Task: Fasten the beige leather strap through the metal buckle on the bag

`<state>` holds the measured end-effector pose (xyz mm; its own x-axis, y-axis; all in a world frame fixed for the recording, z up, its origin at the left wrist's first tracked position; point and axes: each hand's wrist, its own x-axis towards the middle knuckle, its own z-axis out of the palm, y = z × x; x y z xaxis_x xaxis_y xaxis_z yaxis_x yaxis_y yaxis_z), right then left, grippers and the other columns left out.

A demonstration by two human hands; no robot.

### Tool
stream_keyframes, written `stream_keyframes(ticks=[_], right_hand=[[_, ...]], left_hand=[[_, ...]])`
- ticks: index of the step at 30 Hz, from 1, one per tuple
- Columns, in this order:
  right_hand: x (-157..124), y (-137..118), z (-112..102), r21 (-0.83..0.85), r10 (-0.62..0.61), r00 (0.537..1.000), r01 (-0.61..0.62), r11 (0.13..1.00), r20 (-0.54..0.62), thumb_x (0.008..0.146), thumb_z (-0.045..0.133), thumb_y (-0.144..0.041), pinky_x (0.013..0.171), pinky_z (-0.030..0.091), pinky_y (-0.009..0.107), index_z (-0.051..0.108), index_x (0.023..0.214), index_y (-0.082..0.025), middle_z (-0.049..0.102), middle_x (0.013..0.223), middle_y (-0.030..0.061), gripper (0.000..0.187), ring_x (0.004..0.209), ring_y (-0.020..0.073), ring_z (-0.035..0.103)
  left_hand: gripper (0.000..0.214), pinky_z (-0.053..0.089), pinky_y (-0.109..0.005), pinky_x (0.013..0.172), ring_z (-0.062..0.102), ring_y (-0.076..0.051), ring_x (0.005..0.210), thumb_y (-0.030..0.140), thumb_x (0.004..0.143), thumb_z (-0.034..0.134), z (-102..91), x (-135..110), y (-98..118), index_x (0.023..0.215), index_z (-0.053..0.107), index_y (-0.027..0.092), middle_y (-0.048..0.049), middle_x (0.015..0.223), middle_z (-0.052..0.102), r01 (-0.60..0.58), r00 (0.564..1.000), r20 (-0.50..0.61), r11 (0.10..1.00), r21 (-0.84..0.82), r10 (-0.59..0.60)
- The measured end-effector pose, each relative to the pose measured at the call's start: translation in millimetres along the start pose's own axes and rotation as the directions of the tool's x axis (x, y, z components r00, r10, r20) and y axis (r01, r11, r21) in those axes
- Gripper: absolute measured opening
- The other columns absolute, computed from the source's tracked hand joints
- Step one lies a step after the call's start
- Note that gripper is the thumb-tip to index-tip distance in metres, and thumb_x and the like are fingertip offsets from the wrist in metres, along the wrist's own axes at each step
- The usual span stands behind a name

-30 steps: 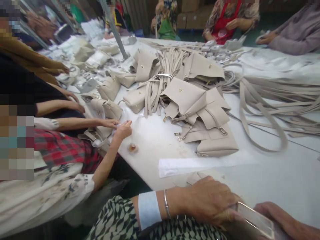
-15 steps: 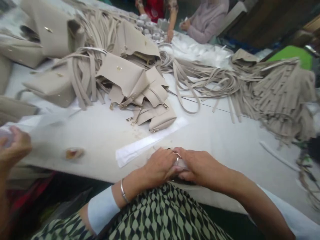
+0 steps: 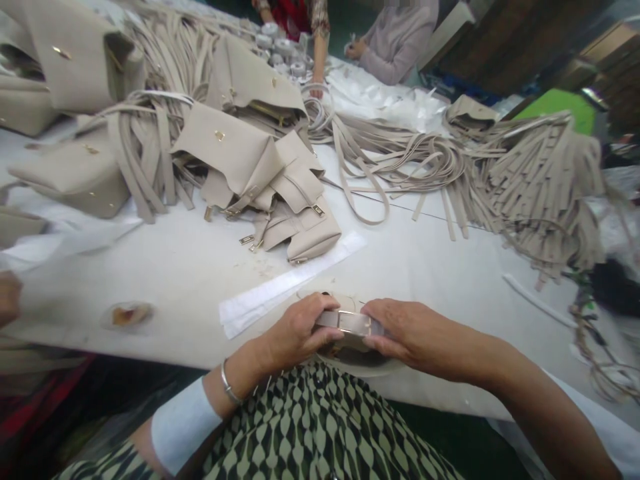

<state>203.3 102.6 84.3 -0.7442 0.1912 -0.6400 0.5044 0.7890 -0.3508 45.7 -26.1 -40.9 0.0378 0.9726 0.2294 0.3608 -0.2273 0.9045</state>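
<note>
**Both hands on a strap buckle at the worktop edge**

Right now the left hand [image 3: 295, 330] and the right hand [image 3: 410, 333] meet over a beige strap piece with a gold buckle [image 3: 350, 322], fingers of each closed on its ends, just above the near edge of the worktop [image 3: 440, 280]. Beyond the buckle lies a white paper strip [image 3: 285, 287], further off a pile of beige bags [image 3: 270, 180], and to its right loose straps [image 3: 525, 180]. By the look of it, the buckle is being fitted or checked; the next move likely calls for a steady two-handed pinch and a careful feed of the strap.
</note>
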Motion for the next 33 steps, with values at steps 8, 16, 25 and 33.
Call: stream_keyframes(ticks=[8,16,25,33], right_hand=[[20,-13,6,-0.207,-0.079,0.997,0.081,0.975,0.019,0.091,0.045,-0.027,0.062,0.042,0.030,0.053,0.093,-0.013,0.063,0.089,0.0113,0.016,0.071,0.0220,0.060],[34,-10,-2,-0.036,-0.032,0.997,0.034,0.999,0.072,0.083,0.058,-0.039,0.065,0.042,0.028,0.054,0.105,-0.015,0.066,0.094,0.0103,0.033,0.081,0.0238,0.063],[15,0,1,-0.103,0.001,0.999,0.002,0.995,0.035,0.088,0.050,-0.033,0.059,0.037,0.026,0.053,0.092,-0.016,0.065,0.088,0.0088,0.017,0.073,0.0202,0.061],[35,-15,17,-0.252,-0.046,0.997,0.062,0.966,0.067,0.092,0.040,-0.026,0.062,0.042,0.031,0.055,0.096,-0.012,0.066,0.090,0.0126,0.021,0.075,0.0253,0.064]], left_hand=[[0.021,0.046,-0.030,0.076,0.055,-0.017,0.085,0.031,0.085,0.058,9.6,2,-8,0.099,0.056,0.016,-0.0067,0.089,0.059,-0.104,0.988,-0.126,0.988,-0.115,0.090],[0.023,0.039,-0.034,0.084,0.052,-0.018,0.086,0.035,0.089,0.047,-8.7,3,-4,0.100,0.057,0.018,-0.0049,0.090,0.061,0.056,0.998,-0.001,0.998,0.018,-0.056],[0.021,0.037,-0.031,0.082,0.049,-0.016,0.081,0.032,0.090,0.045,-7.8,2,-4,0.084,0.057,0.016,-0.0023,0.078,0.057,0.144,0.989,0.028,0.989,-0.031,-0.143],[0.019,0.036,-0.032,0.082,0.052,-0.016,0.079,0.027,0.089,0.044,0.9,10,1,0.082,0.058,0.017,-0.0021,0.077,0.059,0.189,0.981,0.055,0.982,-0.016,-0.187]])
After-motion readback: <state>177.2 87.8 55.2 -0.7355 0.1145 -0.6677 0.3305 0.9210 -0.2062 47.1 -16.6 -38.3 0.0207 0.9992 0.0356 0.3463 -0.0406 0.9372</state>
